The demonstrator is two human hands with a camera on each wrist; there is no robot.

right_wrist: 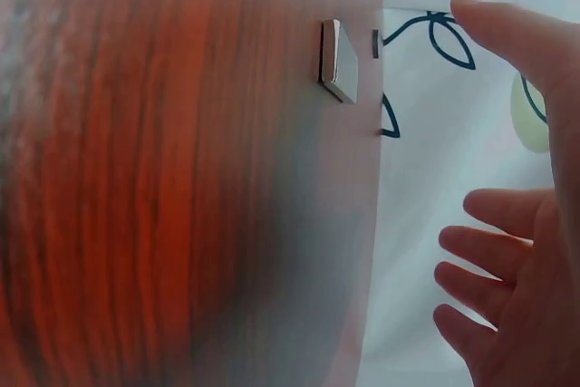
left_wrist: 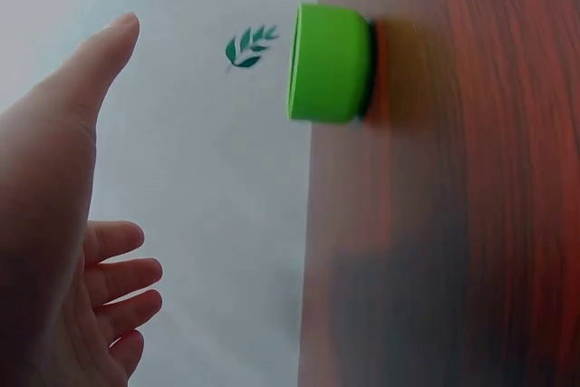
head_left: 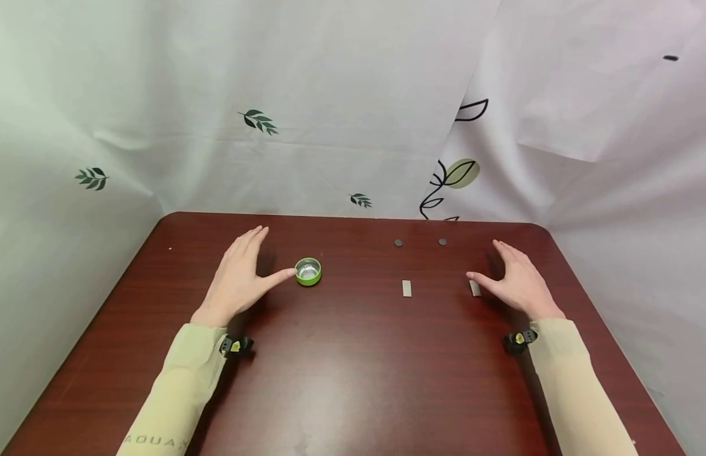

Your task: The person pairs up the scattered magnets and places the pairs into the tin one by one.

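My left hand (head_left: 239, 276) hovers over the left part of the table, thumb spread from the straight fingers, holding nothing. Just right of its thumb tip stands a small round green tin (head_left: 308, 272), open at the top, with a silvery inside; the left wrist view shows the tin's green side (left_wrist: 331, 62) apart from the hand. My right hand (head_left: 518, 278) is spread in the same way above the right side, with nothing in it. Its thumb partly covers a small flat grey rectangular piece (head_left: 475, 289). A similar rectangular piece (head_left: 406, 289) lies further left.
Two small dark round discs, a left disc (head_left: 398, 242) and a right disc (head_left: 442, 242), lie near the far edge of the reddish-brown table (head_left: 353, 367). A white cloth (head_left: 330, 95) with leaf prints hangs behind the table and along both sides.
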